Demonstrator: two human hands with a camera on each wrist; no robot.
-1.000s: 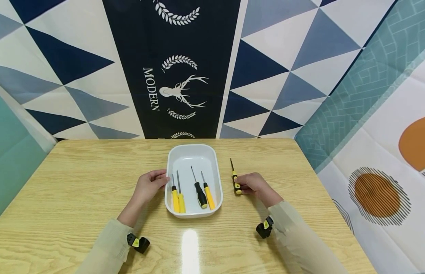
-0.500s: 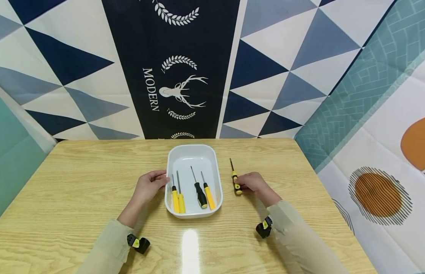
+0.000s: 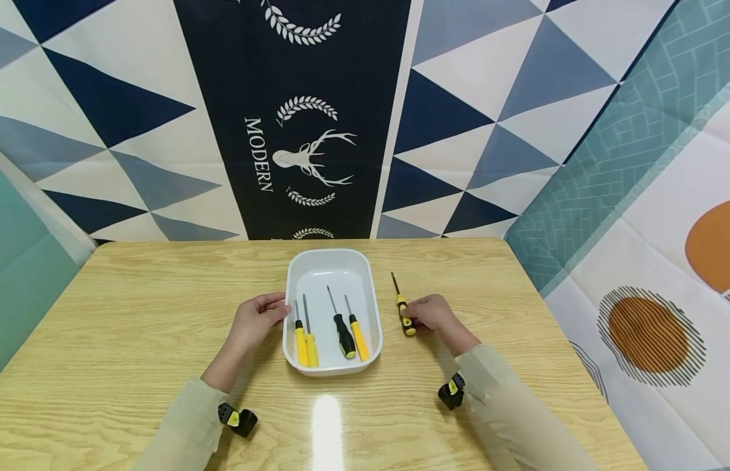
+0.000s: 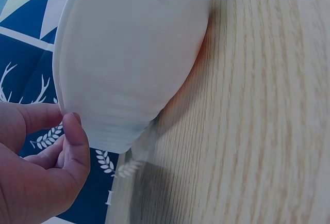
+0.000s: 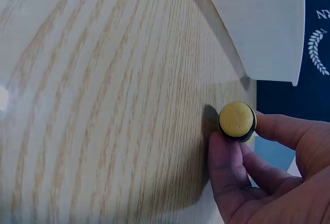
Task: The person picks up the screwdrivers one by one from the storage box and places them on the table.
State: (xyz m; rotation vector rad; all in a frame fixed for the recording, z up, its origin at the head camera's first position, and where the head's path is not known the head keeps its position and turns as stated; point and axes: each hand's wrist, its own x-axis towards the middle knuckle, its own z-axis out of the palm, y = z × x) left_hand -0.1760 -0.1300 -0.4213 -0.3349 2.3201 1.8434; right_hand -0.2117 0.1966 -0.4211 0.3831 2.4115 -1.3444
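A white plastic tray [image 3: 335,258] lies on the table with several screwdrivers in it. At its left wall, my left hand [image 3: 256,322] pinches the rim between thumb and fingers, as the left wrist view shows with the tray's outer wall [image 4: 129,53]. To the right of the tray, my right hand [image 3: 432,314] pinches a yellow-and-black screwdriver [image 3: 407,320] by its handle, the dark shaft pointing away from me. In the right wrist view the round yellow handle end [image 5: 236,118] faces the camera, close to the tabletop. Whether it touches the wood, I cannot tell.
Inside the tray, two yellow-handled screwdrivers [image 3: 312,350] lie at the left, a black-handled screwdriver [image 3: 345,337] near the middle and another yellow-handled one [image 3: 360,340] at the right. The wooden table [image 3: 135,327] meets a patterned backdrop [image 3: 306,131] at the back.
My right hand and its screwdriver have shifted very slightly to the left, the shaft leaning a bit more that way. The left hand and tray stay in place.
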